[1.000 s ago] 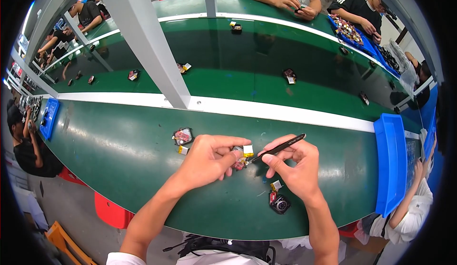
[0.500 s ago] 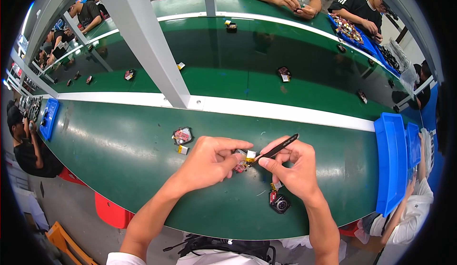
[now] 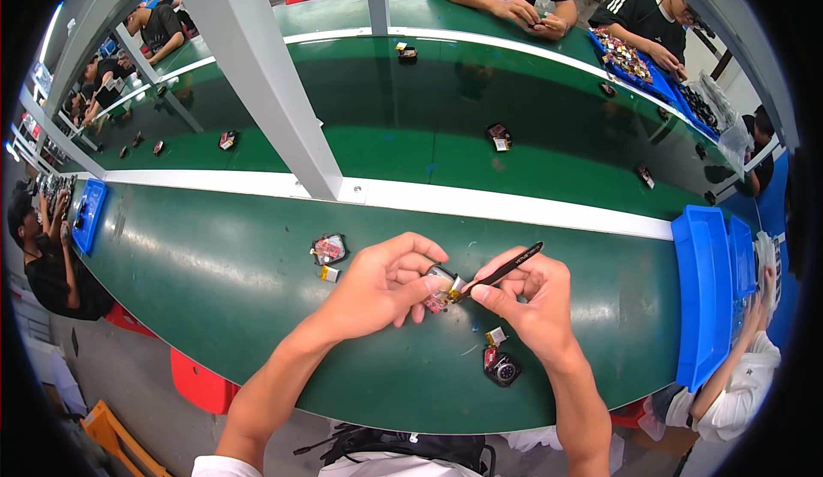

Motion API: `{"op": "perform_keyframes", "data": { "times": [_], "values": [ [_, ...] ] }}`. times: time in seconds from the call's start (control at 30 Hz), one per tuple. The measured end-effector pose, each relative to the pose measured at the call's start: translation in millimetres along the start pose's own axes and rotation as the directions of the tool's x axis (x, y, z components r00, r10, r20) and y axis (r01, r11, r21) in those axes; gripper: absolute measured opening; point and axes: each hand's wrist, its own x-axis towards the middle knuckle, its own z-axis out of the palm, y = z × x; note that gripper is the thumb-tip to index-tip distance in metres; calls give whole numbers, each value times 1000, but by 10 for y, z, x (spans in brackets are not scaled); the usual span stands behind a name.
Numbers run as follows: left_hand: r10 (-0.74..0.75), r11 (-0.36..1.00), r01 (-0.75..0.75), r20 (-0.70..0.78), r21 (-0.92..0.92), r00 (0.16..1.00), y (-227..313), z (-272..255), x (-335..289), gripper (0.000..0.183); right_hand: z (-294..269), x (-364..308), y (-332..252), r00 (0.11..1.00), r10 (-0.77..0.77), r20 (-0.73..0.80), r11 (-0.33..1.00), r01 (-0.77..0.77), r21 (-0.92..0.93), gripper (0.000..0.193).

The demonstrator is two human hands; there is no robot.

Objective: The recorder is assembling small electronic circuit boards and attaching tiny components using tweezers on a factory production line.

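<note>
My left hand pinches a small electronic part with a silver cell, yellow tape and a red board, just above the green bench. My right hand grips black tweezers, whose tips touch the part's right side. A similar red board with a small yellow piece lies on the bench left of my left hand. Below my right hand sits a round black component with a yellow tab.
A grey post rises from the white divider strip. Blue trays stand at the right, another blue tray at the left. Small parts dot the far conveyor. Other people work on all sides.
My hands have drifted slightly lower and closer together, and the tweezer tips have come onto the part. The parts on the far conveyor have shifted left.
</note>
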Motion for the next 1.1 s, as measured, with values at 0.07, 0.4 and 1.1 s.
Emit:
{"op": "perform_keyframes", "data": {
  "times": [0.07, 0.4, 1.1],
  "values": [
    [7, 996, -5, 18, -92, 1000, -16, -15, 5, 33, 14, 1, -4, 1000, -4, -12, 1000, 5, 22, 16],
    [-13, 999, 17, 88, -48, 996, -7, -60, -16, 41, 56, -21, 29, 989, -139, -51, 990, 136, -46, 15],
    [13, 996, -6, 73, -92, 997, 93, -22, -77, 34, 174, -63, 113, 916, -395, -76, 913, 381, -146, 14]
  ]
}}
